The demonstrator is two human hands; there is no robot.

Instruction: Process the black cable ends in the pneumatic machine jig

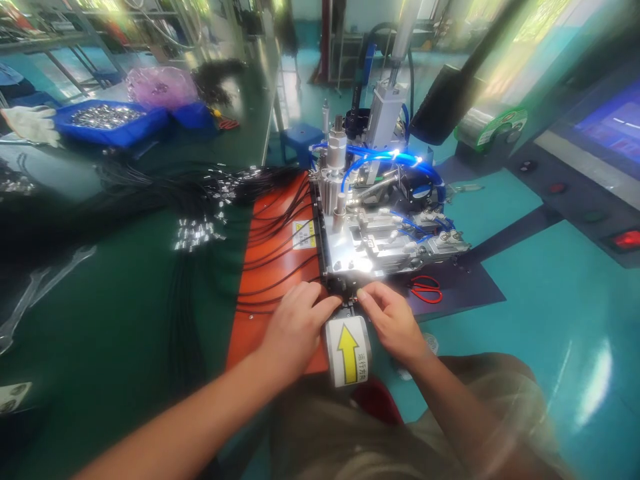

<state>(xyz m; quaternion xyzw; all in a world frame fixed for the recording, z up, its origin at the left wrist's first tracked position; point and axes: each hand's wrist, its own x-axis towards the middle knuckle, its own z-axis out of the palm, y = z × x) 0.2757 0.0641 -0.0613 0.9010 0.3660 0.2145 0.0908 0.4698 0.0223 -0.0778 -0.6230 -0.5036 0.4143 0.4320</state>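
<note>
My left hand [296, 323] lies over the front corner of the orange plate [280, 263], fingers curled and thumb stretched to the machine's front slot. What it grips, if anything, is hidden. My right hand [393, 320] pinches at the same slot from the right; the small piece at its fingertips is too tiny to name. Between the hands, a rounded cover [347, 351] carries a yellow arrow. Behind them stands the metal machine [345, 253] with blue air hoses [400, 158]. Several black cables [280, 257] lie across the orange plate.
Bundled cables with shiny metal ends [195, 233] lie on the green table at left, near wrenches [37, 297]. A blue tray [110, 123] of metal parts stands farther back, beside a gloved hand [33, 125]. Red-handled scissors [427, 290], a wire spool [493, 127] and a control panel [590, 167] are at right.
</note>
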